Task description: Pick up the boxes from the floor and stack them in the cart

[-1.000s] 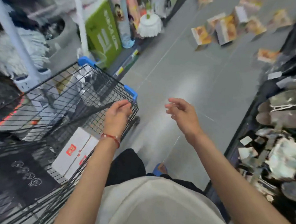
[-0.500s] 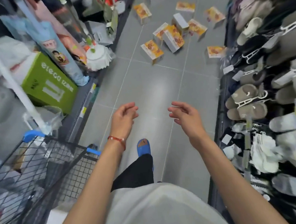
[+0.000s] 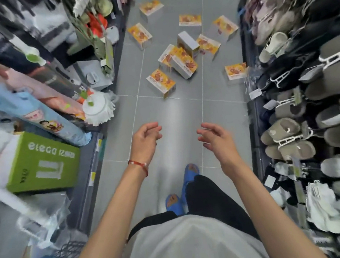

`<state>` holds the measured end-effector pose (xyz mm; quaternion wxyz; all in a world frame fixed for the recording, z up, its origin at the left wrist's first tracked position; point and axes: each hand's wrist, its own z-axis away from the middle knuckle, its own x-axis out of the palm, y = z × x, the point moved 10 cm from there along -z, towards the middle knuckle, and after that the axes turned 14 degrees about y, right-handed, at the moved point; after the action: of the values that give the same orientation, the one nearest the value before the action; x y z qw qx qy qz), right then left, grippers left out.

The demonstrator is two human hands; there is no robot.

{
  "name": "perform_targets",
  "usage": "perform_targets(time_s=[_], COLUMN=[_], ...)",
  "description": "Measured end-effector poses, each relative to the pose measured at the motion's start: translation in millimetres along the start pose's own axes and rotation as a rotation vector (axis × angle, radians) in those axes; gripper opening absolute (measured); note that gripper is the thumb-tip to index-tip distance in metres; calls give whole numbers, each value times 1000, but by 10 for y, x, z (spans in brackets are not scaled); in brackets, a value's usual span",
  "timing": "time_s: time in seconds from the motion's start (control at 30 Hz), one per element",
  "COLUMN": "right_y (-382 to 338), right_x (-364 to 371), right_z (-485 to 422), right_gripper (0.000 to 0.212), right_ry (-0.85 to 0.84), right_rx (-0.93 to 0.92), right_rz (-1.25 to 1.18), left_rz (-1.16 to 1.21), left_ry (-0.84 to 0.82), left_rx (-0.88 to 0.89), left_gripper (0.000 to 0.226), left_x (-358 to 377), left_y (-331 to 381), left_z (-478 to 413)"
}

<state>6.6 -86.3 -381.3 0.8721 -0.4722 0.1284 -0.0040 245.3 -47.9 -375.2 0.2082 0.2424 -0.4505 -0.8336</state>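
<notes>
Cart [image 3: 69,250] now at lower-left edge, boxes [image 3: 184,63] nearer across floor [image 3: 169,112]; left grip [image 3: 145,140], right grip [image 3: 216,140] slack, empty

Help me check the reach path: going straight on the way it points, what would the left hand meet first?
Nothing close: the left hand is empty over bare floor. Further along that line, the nearest box probably comes first, though depth is hard to judge.

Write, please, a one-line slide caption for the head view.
Empty left hand and right hand hover over a shop aisle; orange boxes lie scattered on the floor ahead.
</notes>
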Motion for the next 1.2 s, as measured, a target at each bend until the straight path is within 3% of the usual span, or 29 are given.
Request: perform_targets(time_s=[0.37,0.77,0.97,1.2], right_y=[-1141,-2349,-2688,-2999], right_x=[1002,1960,2524,2901], right_z=[-1886,-3338,-4056,-4625], right_gripper=[23,16,25,28], right_ry=[-40,-79,18,168], right_rx=[94,110,148,223], right_rz=[11,80,79,52], left_rz=[-74,-74,-40,-194], left_ry=[44,38,-63,-163], left_rx=[-32,-68,-128,-179], left_gripper=[26,19,17,16], left_x=[811,1447,1833,2127], left_y=[1057,2136,2649,3045], left_z=[-1870,-3489,-4510,-5647])
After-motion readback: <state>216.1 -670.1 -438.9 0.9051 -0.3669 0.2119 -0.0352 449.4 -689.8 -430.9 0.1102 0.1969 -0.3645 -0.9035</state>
